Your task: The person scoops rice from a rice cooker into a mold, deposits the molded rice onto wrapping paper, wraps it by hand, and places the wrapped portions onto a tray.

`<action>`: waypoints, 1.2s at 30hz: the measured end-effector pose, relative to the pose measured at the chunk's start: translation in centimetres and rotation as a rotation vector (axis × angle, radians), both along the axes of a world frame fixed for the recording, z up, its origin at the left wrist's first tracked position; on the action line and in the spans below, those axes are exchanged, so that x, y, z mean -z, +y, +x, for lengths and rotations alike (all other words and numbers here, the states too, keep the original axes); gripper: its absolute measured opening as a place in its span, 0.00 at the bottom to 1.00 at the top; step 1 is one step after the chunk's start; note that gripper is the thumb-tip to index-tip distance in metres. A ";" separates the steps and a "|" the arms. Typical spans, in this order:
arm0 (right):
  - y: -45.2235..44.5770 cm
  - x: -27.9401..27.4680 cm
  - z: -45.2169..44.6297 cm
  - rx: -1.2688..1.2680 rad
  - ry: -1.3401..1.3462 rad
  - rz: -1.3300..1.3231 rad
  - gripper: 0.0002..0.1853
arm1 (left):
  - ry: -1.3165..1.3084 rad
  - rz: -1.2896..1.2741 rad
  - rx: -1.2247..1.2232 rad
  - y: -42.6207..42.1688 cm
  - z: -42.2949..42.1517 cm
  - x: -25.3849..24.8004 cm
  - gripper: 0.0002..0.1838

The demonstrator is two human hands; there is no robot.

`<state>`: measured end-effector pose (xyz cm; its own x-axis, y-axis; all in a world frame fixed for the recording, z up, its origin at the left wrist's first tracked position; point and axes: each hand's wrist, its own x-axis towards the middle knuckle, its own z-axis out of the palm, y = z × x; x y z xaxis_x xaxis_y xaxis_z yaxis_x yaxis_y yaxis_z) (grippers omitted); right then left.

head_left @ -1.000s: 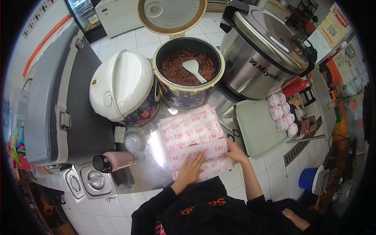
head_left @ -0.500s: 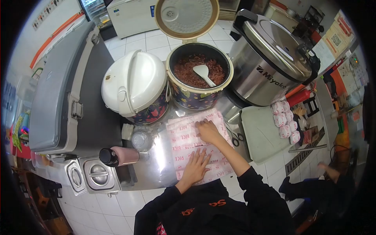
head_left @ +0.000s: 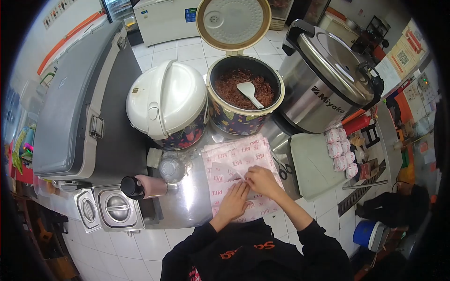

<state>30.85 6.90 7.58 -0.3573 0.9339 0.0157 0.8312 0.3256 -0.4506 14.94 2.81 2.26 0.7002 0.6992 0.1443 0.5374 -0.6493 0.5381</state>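
Observation:
A stack of white paper sheets with pink print [head_left: 253, 150] lies on the steel counter in front of the open rice cooker. My right hand [head_left: 261, 181] pinches the top sheet near the middle, with part of it lifted and folded over. Beside it my left hand [head_left: 234, 201] rests flat on the paper, fingers spread a little, its fingertips close to the right hand. Behind the stack, the open cooker [head_left: 246, 119] holds reddish-brown rice [head_left: 229, 89] with a white paddle [head_left: 250, 92] lying in it.
A closed white-lidded cooker [head_left: 168, 100], a grey cooler box [head_left: 117, 112] and a pink bottle [head_left: 152, 187] are at the left. Right are a large steel cooker [head_left: 323, 86], scissors [head_left: 283, 171], and a tray [head_left: 311, 164] with several wrapped bundles [head_left: 335, 150]. Another person [head_left: 398, 206] is farther right.
My right hand has moved from the paper's right edge to its upper part, then back down beside my left hand, now pinching the sheet. Part of the top sheet has been lifted. The view has shifted.

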 end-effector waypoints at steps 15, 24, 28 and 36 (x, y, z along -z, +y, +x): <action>-6.0 3.5 -1.3 0.245 0.189 0.289 0.08 | -0.400 -0.351 -0.665 6.0 -6.8 0.6 0.13; -6.3 3.8 -1.5 0.217 0.180 0.349 0.10 | -0.153 -0.171 -0.527 5.7 -9.9 1.9 0.07; -6.4 4.4 -1.3 0.232 0.176 0.412 0.11 | -0.158 -0.076 -0.605 5.4 -8.7 -1.8 0.13; -6.4 4.8 0.2 0.027 0.113 0.438 0.13 | -0.007 0.095 -0.024 -1.4 -0.9 -2.4 0.26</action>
<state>31.00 0.51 2.75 -0.3065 0.8395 0.4487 0.7955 0.4848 -0.3636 14.03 1.39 4.62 0.6823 0.6986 0.2153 0.5499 -0.6845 0.4786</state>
